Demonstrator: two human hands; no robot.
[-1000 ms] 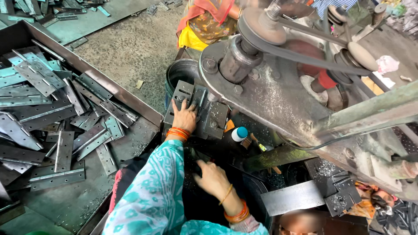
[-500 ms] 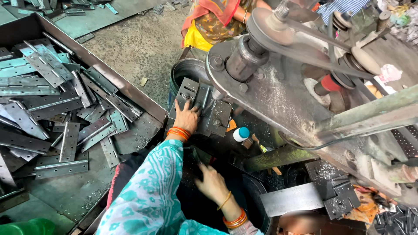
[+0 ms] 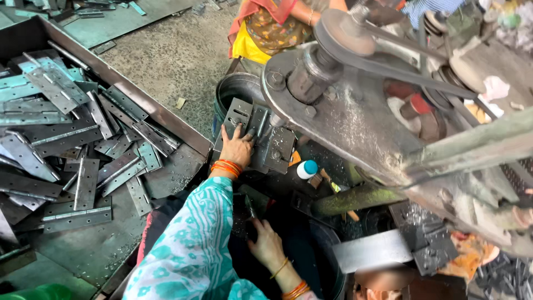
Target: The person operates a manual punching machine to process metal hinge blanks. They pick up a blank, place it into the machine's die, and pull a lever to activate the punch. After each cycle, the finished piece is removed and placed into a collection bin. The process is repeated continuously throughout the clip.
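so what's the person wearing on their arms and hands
The left hand is bare, with a stack of orange and red bangles at the wrist. Its arm is covered by a loose turquoise sleeve with a white floral print. The right hand is also bare, no glove, with a thin gold bangle and orange and red bangles further up the forearm.

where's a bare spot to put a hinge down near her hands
Bare tray floor lies between the hinge pile and the tray's right rim, beside the left hand. The concrete floor beyond the rim is open too. Crowded: the hinges under the left hand, and the dark gap around the right hand.
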